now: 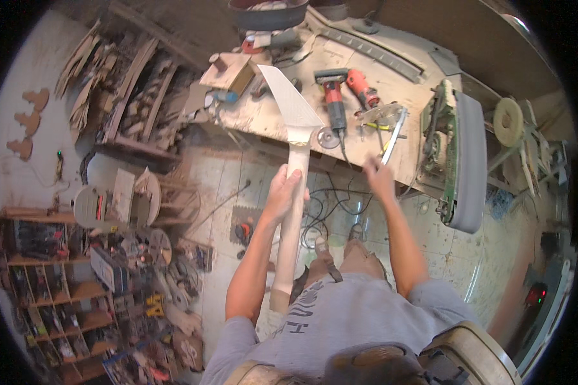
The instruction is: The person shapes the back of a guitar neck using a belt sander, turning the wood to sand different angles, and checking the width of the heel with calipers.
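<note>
My left hand is wrapped round the shaft of a long pale wooden piece. Its upper end flares into a flat, slanted blade shape over the bench edge, and its lower end reaches down beside my shirt. My right hand, a little blurred, is closed on a slim silver bar-shaped tool that points up and away over the bench. Its exact kind is unclear. Beyond the hands, a red and black power tool and a red grinder lie on the bench, near a round disc.
The dusty workbench spans the far side, with a wooden block at its left. A belt sander stands at the right. Cables coil on the floor below. Tool shelves and a scrap-wood rack fill the left.
</note>
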The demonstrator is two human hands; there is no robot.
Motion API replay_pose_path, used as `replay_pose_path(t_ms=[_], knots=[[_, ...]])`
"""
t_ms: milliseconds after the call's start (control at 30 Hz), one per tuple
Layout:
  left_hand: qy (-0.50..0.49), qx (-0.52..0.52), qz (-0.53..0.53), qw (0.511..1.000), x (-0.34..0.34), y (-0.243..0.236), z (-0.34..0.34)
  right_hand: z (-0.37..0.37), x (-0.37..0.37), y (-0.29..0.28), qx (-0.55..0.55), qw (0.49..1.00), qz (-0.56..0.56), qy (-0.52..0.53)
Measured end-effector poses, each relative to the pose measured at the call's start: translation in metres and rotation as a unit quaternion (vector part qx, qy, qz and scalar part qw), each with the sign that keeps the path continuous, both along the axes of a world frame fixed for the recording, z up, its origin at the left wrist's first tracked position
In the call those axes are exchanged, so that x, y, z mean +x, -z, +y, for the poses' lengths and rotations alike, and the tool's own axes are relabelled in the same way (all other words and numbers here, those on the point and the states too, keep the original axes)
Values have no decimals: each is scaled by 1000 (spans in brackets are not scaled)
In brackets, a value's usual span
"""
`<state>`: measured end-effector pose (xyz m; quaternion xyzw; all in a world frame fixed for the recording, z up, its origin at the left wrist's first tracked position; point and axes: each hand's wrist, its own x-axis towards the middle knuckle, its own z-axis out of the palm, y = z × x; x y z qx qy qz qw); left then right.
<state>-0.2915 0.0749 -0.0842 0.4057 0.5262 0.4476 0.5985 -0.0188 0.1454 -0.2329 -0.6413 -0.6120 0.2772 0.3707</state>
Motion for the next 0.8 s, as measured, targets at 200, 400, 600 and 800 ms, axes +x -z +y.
replay_pose_path(t_ms=[200,400,600,800], knots=[[-5,103,9,995,7,-35,65,-184,-57,-129,-266,907,258,-198],[-66,161,-196,965,77,-68,75,-228,-55,-146,-206,932,181,-236],[-129,-41,-370,919,162,-53,-19,-254,6,-128,-164,890,425,19],[-79,-245,-414,873,228,-6,-119,-306,91,-177,79,862,490,104]])
